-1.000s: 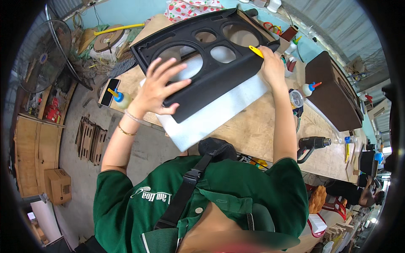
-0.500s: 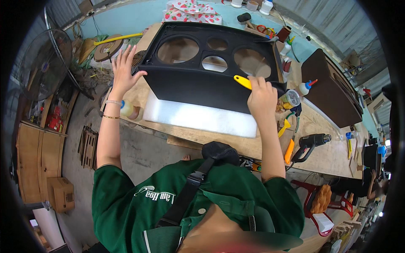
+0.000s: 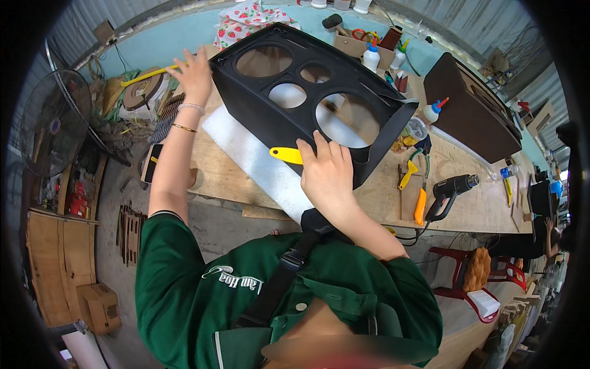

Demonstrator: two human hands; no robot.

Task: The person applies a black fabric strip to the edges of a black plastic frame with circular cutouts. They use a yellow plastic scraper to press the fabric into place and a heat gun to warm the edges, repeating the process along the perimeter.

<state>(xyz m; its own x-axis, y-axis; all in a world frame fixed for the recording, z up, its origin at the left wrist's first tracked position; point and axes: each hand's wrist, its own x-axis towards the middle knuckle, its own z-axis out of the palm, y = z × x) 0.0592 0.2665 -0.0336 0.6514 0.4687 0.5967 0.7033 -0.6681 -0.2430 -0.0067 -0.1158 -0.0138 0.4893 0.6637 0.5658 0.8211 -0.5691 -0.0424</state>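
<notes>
A black speaker cabinet (image 3: 258, 104) with round cut-outs in its front panel lies on a white foam sheet (image 3: 246, 163) on the wooden workbench (image 3: 467, 209). My left hand (image 3: 195, 75) rests on the cabinet's far left corner with its fingers spread. At the near front corner, my right hand (image 3: 329, 175) presses on the black covering and holds a yellow plastic scraper (image 3: 287, 155) against the cabinet's side. A strip of black covering (image 3: 393, 129) hangs loose at the right corner.
A second, dark brown cabinet (image 3: 470, 114) stands at the right. Glue bottles (image 3: 370, 58), a black heat gun (image 3: 452, 187), an orange knife (image 3: 420, 206) and yellow tools lie on the bench. A fan (image 3: 52, 120) stands at the left, a red stool (image 3: 467, 270) at the lower right.
The cabinet has turned clockwise on the foam sheet. My left hand has moved up to its far corner, and my right hand with the scraper has come down to the near corner.
</notes>
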